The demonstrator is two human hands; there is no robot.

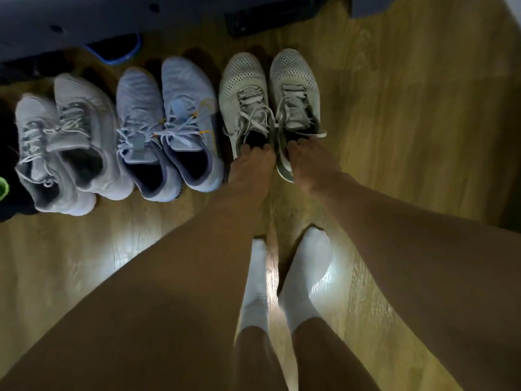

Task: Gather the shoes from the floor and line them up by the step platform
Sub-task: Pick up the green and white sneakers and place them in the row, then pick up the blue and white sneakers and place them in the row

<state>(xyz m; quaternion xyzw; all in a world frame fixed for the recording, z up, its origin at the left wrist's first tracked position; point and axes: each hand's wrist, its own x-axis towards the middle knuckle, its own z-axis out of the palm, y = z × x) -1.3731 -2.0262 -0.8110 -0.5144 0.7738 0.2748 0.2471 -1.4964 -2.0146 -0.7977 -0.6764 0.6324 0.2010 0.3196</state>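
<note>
- Shoes: 6 counted, making 3 pairs
- grey pair (pixel 81 108): 2 shoes
- pale blue pair (pixel 183 86): 2 shoes
- white mesh pair (pixel 242 77): 2 shoes
- Hands: 2, left hand (pixel 251 167) and right hand (pixel 310 167), 1 gripping each white mesh shoe
- socked feet (pixel 307 266): 2, both in white socks
- dark platform (pixel 70 18): 1, along the top edge
- blue-rimmed object (pixel 115 50): 1
- green item (pixel 3 187): 1, cut off at the left edge, kind not identifiable

Wood-grain floor (pixel 408 142) glossy, pale light patches near feet. Two white socks (pixel 307 266) side by side, toes forward. Black object, blue rim (pixel 118 49), top left. Green scrap (pixel 3 189) at left edge.
</note>
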